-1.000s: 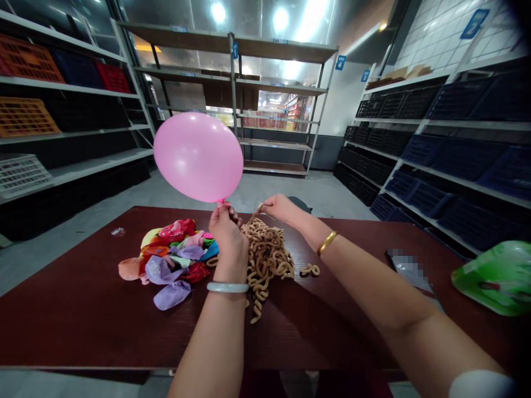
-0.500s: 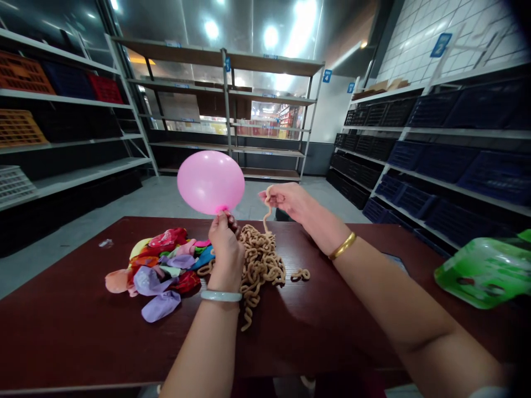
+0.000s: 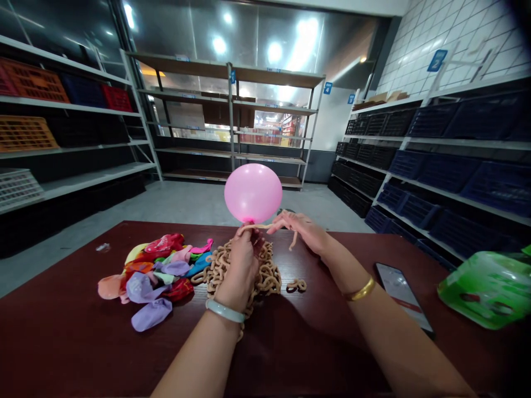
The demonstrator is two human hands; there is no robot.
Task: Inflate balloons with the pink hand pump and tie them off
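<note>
A blown-up pink balloon [image 3: 253,193] stands above my left hand [image 3: 245,251], whose fingers are closed on its neck. One length of tan cord [image 3: 258,226] runs from the balloon's neck at my left fingertips across to my right hand [image 3: 299,226]. My right fingers pinch this cord, and its loose end hangs below them. Under and behind my left hand lies a heap of curly tan cords [image 3: 269,273], partly hidden by the wrist. Left of the heap is a pile of limp, uninflated balloons [image 3: 149,284] in many colours.
A short curled cord piece [image 3: 296,286] lies right of the heap. Farther right are a phone [image 3: 404,298] and a green plastic package [image 3: 485,287]. A small clear scrap [image 3: 103,247] sits at the table's left. Shelves with crates [image 3: 418,166] stand beyond the dark red table [image 3: 323,342].
The balloon and my left hand have moved right. My right hand has come lower and closer to the balloon's neck, and the cord is now drawn across it. The phone has come into fuller view.
</note>
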